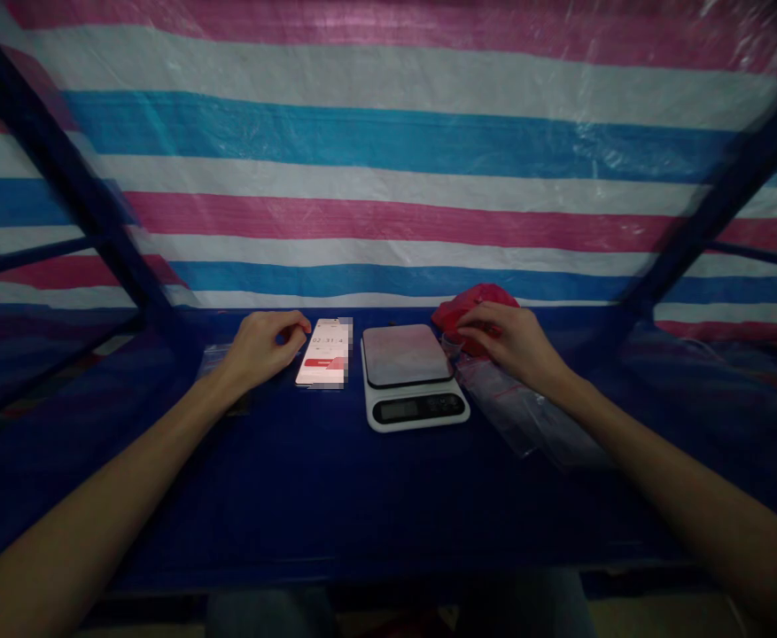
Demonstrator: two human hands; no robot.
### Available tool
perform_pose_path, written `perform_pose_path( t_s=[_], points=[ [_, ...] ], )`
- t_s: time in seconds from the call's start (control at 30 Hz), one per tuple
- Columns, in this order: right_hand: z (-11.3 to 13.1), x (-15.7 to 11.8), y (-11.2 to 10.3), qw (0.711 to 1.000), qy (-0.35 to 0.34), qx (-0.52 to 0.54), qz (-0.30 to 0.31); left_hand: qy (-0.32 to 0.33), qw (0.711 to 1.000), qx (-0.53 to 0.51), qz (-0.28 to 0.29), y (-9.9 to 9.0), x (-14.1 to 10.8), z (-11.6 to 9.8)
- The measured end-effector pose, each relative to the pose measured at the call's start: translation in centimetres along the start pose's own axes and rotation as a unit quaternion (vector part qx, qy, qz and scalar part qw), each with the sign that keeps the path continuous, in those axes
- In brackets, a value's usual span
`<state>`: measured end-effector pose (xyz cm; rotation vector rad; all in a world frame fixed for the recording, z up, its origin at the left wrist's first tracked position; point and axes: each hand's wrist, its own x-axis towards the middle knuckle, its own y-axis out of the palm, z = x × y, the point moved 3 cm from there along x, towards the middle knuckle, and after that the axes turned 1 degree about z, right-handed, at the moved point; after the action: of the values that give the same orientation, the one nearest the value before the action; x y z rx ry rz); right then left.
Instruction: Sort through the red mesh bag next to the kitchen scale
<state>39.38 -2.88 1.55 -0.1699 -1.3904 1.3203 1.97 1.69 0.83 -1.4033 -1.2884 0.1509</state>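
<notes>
My left hand (265, 347) rests at the left side of a lit phone (320, 354), fingers curled and thumb bent toward the index finger; I see nothing in it. The phone lies flat, showing timer digits and a red button. Right of it stands a white kitchen scale (415, 377) with a bare metal plate. Beyond the scale's right edge, my right hand (511, 344) holds its thumb and fingertips close together, in front of a red plastic bag (471, 306). By those fingertips is a small clear container (453, 344); whether they grip anything is too dim to tell.
Clear zip bags (521, 416) lie under and beside my right wrist. Another clear bag (213, 358) is partly behind my left wrist. The blue table (361, 505) sits between dark blue metal posts (687, 213), with a striped plastic sheet (388, 142) behind.
</notes>
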Motion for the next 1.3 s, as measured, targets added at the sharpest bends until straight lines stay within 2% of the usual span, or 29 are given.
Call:
perform_pose_path(
  t_s=[0.13, 0.4, 0.5, 0.6, 0.7, 0.73, 0.8, 0.87, 0.9, 0.97, 1.07, 1.17, 1.3],
  points=[
    [-0.2, 0.1, 0.6, 1.0, 0.007, 0.001, 0.008, 0.01, 1.0, 0.005, -0.006, 0.1, 0.1, 0.1],
    [-0.2, 0.3, 1.4, 1.0, -0.026, 0.009, 0.014, 0.006, 1.0, 0.01, 0.001, 0.1, 0.1, 0.3],
    [0.2, 0.4, 1.0, 0.999, -0.034, -0.009, 0.015, 0.004, 1.0, 0.013, 0.0, 0.2, 0.1, 0.5],
    [-0.6, 0.5, -1.6, 0.995, 0.007, -0.064, -0.07, 0.008, 1.0, 0.016, -0.001, 0.1, 0.0, 0.9],
    [-3.9, -0.1, -5.0, 0.968, 0.121, -0.134, -0.173, 0.0, 1.0, 0.022, -0.007, -0.2, 0.0, 1.7],
    [-5.4, -0.3, -5.5, 0.963, 0.152, -0.16, -0.153, -0.003, 1.0, 0.026, -0.009, -0.4, 0.0, 1.9],
    [-8.2, -0.5, -4.8, 0.973, 0.158, -0.165, 0.004, -0.011, 0.999, 0.034, -0.007, -0.7, 0.1, 2.4],
    [-9.7, -0.7, -2.9, 0.981, 0.078, -0.119, 0.136, -0.018, 0.999, 0.036, -0.001, -0.9, 0.1, 2.8],
    [-10.0, -0.8, -1.8, 0.979, 0.039, -0.106, 0.17, -0.02, 0.999, 0.035, 0.0, -1.0, 0.1, 2.8],
    [-9.9, -0.9, 0.1, 0.976, -0.013, -0.104, 0.19, -0.019, 0.999, 0.033, 0.002, -1.0, 0.1, 2.9],
    [-9.0, -0.7, 1.8, 0.974, -0.028, -0.129, 0.185, -0.013, 0.999, 0.031, 0.005, -0.9, 0.1, 2.7],
    [-8.3, -0.6, 2.4, 0.97, -0.019, -0.154, 0.188, -0.015, 0.999, 0.03, 0.008, -0.7, 0.1, 2.6],
    [-8.5, 0.2, 2.3, 0.976, 0.012, -0.178, 0.126, -0.014, 1.0, 0.025, 0.01, -0.2, 0.1, 2.5]
  ],
)
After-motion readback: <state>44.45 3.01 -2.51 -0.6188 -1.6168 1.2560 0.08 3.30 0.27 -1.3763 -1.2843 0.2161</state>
